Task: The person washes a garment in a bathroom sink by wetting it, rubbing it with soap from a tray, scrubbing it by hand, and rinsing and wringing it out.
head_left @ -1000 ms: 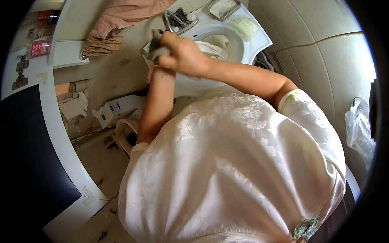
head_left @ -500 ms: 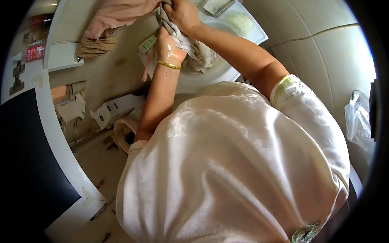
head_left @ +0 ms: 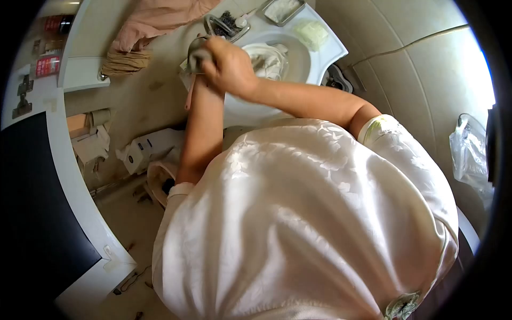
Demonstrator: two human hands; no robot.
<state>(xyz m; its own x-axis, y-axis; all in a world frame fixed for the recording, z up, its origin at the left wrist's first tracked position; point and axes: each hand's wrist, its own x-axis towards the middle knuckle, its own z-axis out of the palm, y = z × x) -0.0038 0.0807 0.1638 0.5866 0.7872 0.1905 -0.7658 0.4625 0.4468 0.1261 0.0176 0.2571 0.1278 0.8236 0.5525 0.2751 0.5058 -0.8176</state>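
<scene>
Compared with half a second ago: your right hand (head_left: 230,65) has dropped from above and beyond the left to lie across the left wrist, and the stretched, twisted grey cloth (head_left: 198,55) is now gathered into a short wad. Right fingers curled tight round that wad; left hand mostly hidden behind it, so I cannot tell its grip, only that your left forearm (head_left: 207,114) runs straight up to it. Gold bracelet and wet left palm now covered; faucet (head_left: 217,24) back in sight. Count: one faucet, one metal tray (head_left: 292,18), one pale green bundle (head_left: 312,35) on the sink's right side, one white sink (head_left: 245,111), one pink garment (head_left: 160,22) and one brown cloth (head_left: 126,63) on the left, two red-labelled containers (head_left: 48,66) on the shelf, one clear plastic bag (head_left: 469,152) at far right. Grey cloth is held at the sink's left edge, just below the faucet, dull and motion-blurred. Off-white cloth (head_left: 268,60) lies crumpled in the basin, looped in soft folds; whether it joins the grey part cannot be told, your hand being in the way.
</scene>
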